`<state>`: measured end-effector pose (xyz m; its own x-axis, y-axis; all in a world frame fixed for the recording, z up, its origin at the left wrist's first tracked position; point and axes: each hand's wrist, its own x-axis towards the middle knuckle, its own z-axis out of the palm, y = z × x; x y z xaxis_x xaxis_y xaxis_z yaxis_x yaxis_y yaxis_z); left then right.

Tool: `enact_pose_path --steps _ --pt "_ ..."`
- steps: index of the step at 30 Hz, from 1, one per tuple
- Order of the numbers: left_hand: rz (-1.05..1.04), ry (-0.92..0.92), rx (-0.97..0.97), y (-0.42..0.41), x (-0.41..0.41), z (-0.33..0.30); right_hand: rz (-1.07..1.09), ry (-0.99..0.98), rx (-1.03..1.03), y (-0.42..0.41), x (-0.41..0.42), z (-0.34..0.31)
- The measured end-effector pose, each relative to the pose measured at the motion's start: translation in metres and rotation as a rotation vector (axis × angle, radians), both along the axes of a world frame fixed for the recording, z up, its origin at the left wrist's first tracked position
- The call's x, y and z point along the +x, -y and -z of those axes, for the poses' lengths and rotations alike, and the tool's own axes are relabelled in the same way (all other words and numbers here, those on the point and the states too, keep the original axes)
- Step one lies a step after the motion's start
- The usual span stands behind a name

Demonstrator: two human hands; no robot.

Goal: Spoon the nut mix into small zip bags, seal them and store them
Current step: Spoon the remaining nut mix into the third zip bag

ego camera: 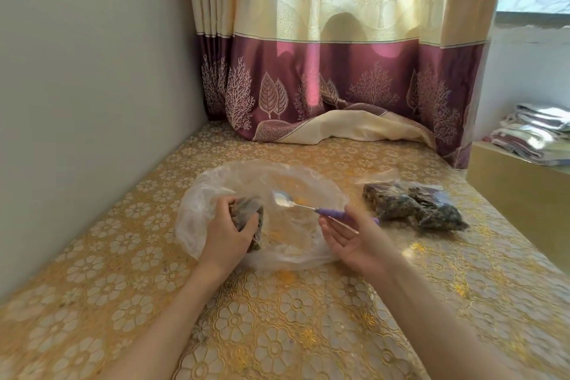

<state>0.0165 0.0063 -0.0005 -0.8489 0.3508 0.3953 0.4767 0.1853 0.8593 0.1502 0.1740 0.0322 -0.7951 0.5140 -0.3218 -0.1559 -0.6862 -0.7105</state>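
The left hand (228,231) curls its fingers (220,205) around a small bag (249,219) of dark nut mix, on a crumpled clear plastic sheet (293,244). The right hand (354,241), palm up, pinches a spoon (308,207) by its purple handle, shiny bowl empty. Two filled bags (413,210) lie just right, near the bench (277,333) edge. Glossy floral gold cloth runs open toward me; wall left, curtain (324,77) behind.
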Motion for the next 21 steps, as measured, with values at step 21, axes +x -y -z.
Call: enact_pose_path --steps 21 --pt "-0.028 0.013 0.197 -0.028 -0.03 -0.054 0.068 0.157 0.164 -0.018 -0.062 -0.004"
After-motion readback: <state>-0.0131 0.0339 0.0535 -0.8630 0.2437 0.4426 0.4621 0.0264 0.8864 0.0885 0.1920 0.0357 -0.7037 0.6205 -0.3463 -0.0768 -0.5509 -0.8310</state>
